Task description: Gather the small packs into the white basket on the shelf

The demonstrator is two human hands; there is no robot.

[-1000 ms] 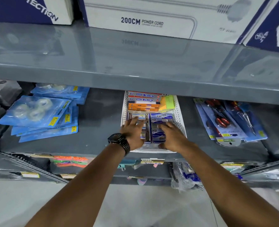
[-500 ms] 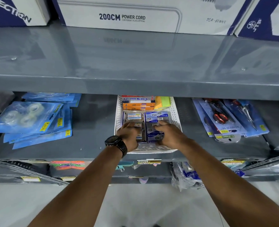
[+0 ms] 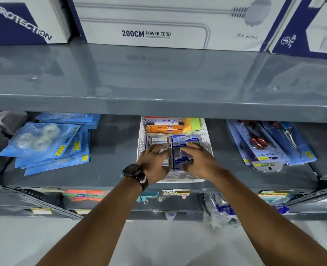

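Note:
The white basket (image 3: 207, 135) sits mid-shelf under the grey upper shelf. Inside it, small clear packs (image 3: 159, 140) lie in a left row and small blue packs (image 3: 185, 139) in a right row. Orange and blue boxes (image 3: 164, 128) and yellow sticky notes (image 3: 194, 123) fill the far end. My left hand (image 3: 152, 162), with a dark watch at the wrist, lies over the near clear packs with its fingers curled on them. My right hand (image 3: 199, 160) covers the near blue packs, thumb hooked at one pack's front edge. The packs under both palms are hidden.
Blue tape blister packs (image 3: 43, 141) are stacked to the left of the basket. Scissor set cards (image 3: 268, 143) lie to its right. The upper shelf (image 3: 158, 104) overhangs the basket and carries power cord boxes (image 3: 145, 25). A lower shelf holds more goods.
Both hands stay on the packs in the basket and have slid slightly toward its near end. The view has shifted a little.

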